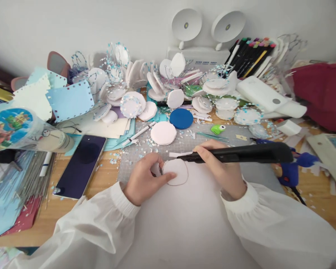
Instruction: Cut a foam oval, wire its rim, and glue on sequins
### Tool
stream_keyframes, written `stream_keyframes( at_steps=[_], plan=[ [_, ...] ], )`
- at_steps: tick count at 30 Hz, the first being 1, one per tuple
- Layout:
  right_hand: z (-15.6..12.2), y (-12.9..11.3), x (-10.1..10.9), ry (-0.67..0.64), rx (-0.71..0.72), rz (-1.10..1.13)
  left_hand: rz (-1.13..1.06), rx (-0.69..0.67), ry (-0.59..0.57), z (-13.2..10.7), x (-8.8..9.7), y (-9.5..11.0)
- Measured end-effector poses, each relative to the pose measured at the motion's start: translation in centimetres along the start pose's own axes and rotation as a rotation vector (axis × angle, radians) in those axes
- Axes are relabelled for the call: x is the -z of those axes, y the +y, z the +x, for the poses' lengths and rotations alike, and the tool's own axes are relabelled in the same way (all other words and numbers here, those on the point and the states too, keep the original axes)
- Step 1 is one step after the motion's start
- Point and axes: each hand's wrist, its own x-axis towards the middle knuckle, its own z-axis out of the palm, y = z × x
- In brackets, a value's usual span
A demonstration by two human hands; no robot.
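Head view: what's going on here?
The person's left grip holds a white sheet, thumb over a drawn circle. The right grip holds a long black tool, its tip near the circle's upper edge. The circle's right side looks joined to the sheet. Beyond, a white disc lies on a grey mat beside a blue disc.

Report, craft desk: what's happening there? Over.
Left grip on white round piece. Right grip around black tool, tip near piece's edge. Small scraps littering mat.
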Motion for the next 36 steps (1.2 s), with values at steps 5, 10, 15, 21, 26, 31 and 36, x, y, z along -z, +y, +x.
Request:
stream_keyframes(
  at_steps=[5, 10, 15, 21, 26, 31, 36],
  plan=[
    [-1.7, 0.8, 0.0, 0.016, -0.041, -0.041, 0.018, -0.02, -0.006, 0.0, -0.3, 0.0],
    [-2.3, 1.1, 0.2, 0.036, -0.045, -0.033, 0.011, 0.009, -0.022, 0.0, -0.2, 0.0],
    [-2.8, 1.3, 0.3, 0.055, -0.078, -0.044, 0.025, 0.012, -0.04, 0.1, -0.1, 0.1],
    [-2.9, 0.4, 0.5, 0.043, -0.107, -0.064, 0.028, 0.029, -0.043, 0.2, -0.1, 0.1],
    [-2.8, -0.1, 0.7, 0.044, -0.121, -0.064, 0.023, 0.049, -0.055, 0.2, -0.1, 0.2],
    [-3.2, -0.5, -0.2, 0.093, -0.14, -0.064, 0.054, -0.008, -0.052, 0.2, -0.1, -0.1],
    [-3.7, -0.6, -0.5, 0.073, -0.135, -0.049, 0.047, -0.004, -0.045, 0.2, -0.2, -0.2]
  ],
)
